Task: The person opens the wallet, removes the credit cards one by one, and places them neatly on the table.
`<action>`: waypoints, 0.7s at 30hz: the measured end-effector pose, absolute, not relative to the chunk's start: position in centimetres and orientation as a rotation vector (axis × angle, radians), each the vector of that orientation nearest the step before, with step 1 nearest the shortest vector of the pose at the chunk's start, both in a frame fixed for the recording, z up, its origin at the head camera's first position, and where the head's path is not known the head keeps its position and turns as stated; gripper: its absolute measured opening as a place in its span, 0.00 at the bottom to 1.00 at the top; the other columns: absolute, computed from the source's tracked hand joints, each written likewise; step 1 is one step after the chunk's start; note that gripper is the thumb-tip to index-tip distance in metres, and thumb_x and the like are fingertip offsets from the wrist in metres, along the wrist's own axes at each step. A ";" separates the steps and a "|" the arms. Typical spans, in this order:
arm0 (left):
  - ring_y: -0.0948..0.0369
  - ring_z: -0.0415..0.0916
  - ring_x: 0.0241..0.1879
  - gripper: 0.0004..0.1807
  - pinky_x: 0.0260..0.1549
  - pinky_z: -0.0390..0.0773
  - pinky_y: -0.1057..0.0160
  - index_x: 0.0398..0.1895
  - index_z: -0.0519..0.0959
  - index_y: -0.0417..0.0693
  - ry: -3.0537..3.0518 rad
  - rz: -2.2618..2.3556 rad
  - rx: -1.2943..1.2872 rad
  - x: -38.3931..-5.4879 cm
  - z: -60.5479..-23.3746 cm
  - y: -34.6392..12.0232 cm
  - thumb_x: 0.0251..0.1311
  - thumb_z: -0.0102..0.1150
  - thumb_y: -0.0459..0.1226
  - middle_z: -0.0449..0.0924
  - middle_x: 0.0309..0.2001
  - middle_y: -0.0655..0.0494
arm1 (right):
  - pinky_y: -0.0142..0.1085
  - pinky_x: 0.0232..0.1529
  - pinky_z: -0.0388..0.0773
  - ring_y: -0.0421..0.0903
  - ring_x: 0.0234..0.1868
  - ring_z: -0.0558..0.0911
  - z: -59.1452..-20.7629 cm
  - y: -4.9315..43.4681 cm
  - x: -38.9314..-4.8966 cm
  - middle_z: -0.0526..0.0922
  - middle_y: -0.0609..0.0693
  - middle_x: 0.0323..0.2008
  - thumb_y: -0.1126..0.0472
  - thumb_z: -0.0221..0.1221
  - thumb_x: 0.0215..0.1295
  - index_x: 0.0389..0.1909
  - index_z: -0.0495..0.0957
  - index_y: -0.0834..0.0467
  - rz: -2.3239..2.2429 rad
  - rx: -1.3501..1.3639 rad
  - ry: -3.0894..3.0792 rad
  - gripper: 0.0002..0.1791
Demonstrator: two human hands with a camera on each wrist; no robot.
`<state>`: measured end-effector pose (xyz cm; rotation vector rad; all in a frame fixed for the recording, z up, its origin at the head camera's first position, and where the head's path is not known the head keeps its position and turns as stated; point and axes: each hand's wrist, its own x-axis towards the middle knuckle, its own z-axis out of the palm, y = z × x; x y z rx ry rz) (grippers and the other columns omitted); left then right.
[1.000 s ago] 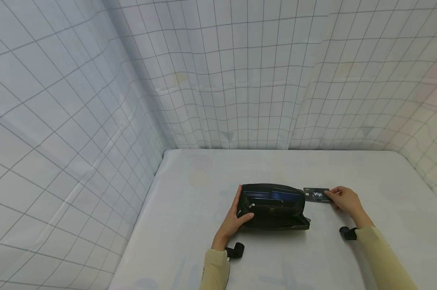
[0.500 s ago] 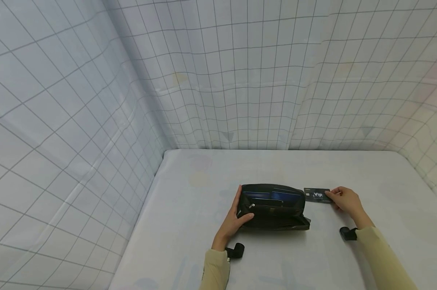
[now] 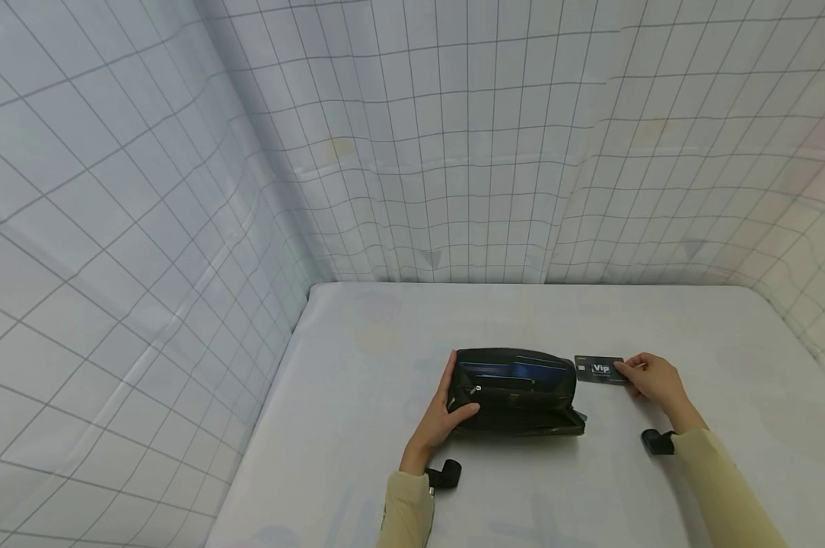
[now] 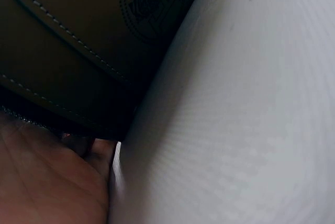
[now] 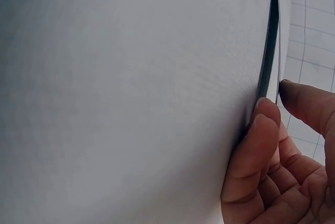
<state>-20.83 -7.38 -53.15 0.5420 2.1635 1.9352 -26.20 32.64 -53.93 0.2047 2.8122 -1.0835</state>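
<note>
Located below and slightly right of centre in the head view: black zippered wallet (image 3: 522, 399), gaping toward the bottom of the frame on the white-covered table (image 3: 358, 411). Gripped at its left end by the left hand (image 3: 438, 422) — thumb across the near flap, fingers along the far left edge. Visible in its upper part: blue inserts (image 3: 536, 371), not identifiable as cards or lining, with a zipper pull (image 3: 476, 389) below. Shown at upper left in the left wrist view: stitched outer panel with a round emblem (image 4: 154, 1). Positioned just beside the wallet's right end in the head view: dark Vip card (image 3: 600, 369), lettering toward the camera. Pinched at its right edge between thumb and fingers of the right hand (image 3: 655, 380); contact with wallet or table not distinguishable. Handling, by judgement: expect the card to be light, thin and springy, smooth enough to slip; hold by a short edge — clear of the chip (image 3: 581, 368) — and avoid bending. Expect the wallet to be soft at the flaps, firmer along the rim and liable to fold or tip without support; grip at one end, thumb in front and fingers behind, away from the zipper pull.
</note>
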 end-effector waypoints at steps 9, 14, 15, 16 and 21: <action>0.60 0.29 0.72 0.49 0.65 0.42 0.41 0.74 0.35 0.63 2.160 1.938 0.540 -20.8 -53.1 -7.4 0.59 0.57 0.40 0.31 0.73 0.69 | 0.35 0.22 0.68 0.43 0.20 0.73 -54.0 32.8 -26.2 0.76 0.49 0.18 0.44 0.50 0.66 0.41 0.71 0.68 -1.081 0.206 2.829 0.27; 0.60 0.29 0.72 0.48 0.65 0.42 0.41 0.73 0.36 0.66 2.162 1.939 0.534 -20.8 -53.0 -7.4 0.59 0.58 0.41 0.31 0.73 0.68 | 0.35 0.22 0.68 0.43 0.20 0.74 -54.0 32.8 -26.3 0.77 0.48 0.18 0.44 0.51 0.66 0.41 0.72 0.68 -1.080 0.214 2.830 0.26; 0.59 0.29 0.72 0.48 0.65 0.42 0.41 0.73 0.35 0.65 2.161 1.940 0.535 -20.8 -53.0 -7.4 0.59 0.58 0.41 0.31 0.73 0.68 | 0.35 0.22 0.68 0.43 0.20 0.74 -54.0 32.8 -26.2 0.77 0.48 0.18 0.44 0.51 0.66 0.41 0.71 0.68 -1.083 0.219 2.827 0.27; 0.59 0.29 0.72 0.48 0.65 0.42 0.40 0.73 0.35 0.65 2.160 1.940 0.538 -20.8 -53.0 -7.4 0.59 0.58 0.41 0.31 0.73 0.67 | 0.35 0.22 0.68 0.43 0.20 0.74 -54.0 32.8 -26.2 0.77 0.48 0.18 0.44 0.51 0.66 0.41 0.71 0.68 -1.088 0.225 2.822 0.27; 0.58 0.28 0.72 0.48 0.65 0.41 0.40 0.73 0.35 0.65 2.144 1.948 0.542 -20.7 -52.8 -7.4 0.60 0.57 0.41 0.30 0.73 0.67 | 0.34 0.22 0.69 0.42 0.19 0.75 -54.0 32.7 -26.0 0.77 0.49 0.19 0.43 0.50 0.66 0.41 0.70 0.68 -1.110 0.258 2.801 0.27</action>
